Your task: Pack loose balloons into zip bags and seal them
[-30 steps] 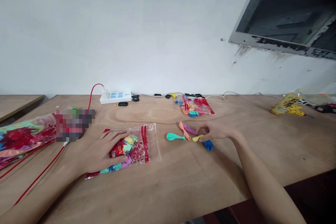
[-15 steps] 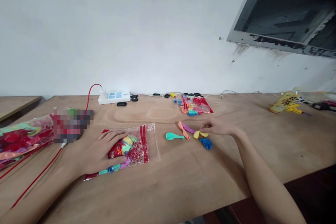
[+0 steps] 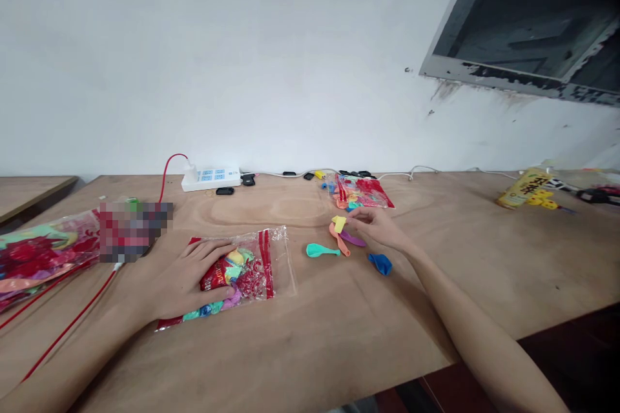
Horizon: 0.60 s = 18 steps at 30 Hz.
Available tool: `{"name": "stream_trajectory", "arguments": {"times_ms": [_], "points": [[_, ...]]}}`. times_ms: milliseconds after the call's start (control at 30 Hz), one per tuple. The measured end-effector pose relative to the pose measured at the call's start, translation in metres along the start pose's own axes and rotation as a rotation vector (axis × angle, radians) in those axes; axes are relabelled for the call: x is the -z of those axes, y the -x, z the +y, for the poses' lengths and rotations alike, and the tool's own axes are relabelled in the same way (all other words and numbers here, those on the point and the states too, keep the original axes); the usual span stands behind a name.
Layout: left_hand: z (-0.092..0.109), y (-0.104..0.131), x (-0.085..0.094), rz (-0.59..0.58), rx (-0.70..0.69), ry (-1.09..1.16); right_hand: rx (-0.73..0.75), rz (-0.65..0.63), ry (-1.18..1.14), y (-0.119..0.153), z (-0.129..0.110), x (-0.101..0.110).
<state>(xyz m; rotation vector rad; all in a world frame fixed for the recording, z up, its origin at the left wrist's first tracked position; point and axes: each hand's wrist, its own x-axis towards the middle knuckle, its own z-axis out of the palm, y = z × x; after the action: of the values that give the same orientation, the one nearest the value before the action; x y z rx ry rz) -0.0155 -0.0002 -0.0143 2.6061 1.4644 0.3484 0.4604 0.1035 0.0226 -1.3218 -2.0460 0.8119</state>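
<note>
My left hand lies flat with spread fingers on a clear and red plastic bag of colourful balloons. Pinched in the fingers of my right hand is a yellow balloon, held above an orange balloon. A purple balloon lies beside the orange one, partly under my fingers. To their left is a mint green balloon. A dark blue balloon rests nearer to me, below my right wrist.
Another balloon bag lies at the back, and a larger one at the left. A white power strip with a red cable stands near the wall. At the right is a yellow can. The wooden table ends in front.
My right hand has moved left and away from me, carrying the yellow balloon from beside the blue one to above the orange one. My left hand has stayed on the bag.
</note>
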Motion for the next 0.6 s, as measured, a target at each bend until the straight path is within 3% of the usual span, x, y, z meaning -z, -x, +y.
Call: {"name": "stream_trajectory", "arguments": {"times_ms": [200,433,600], "points": [[0.002,0.000,0.000,0.022,-0.010,0.002,0.093,-0.165,0.287,-0.003,0.013,-0.002],[0.006,0.000,0.004,-0.003,0.017,-0.017,0.129,-0.091,0.344,-0.010,0.021,-0.010],[0.008,0.000,0.005,0.018,0.015,-0.022,0.162,0.102,0.250,-0.013,-0.018,-0.020]]}}
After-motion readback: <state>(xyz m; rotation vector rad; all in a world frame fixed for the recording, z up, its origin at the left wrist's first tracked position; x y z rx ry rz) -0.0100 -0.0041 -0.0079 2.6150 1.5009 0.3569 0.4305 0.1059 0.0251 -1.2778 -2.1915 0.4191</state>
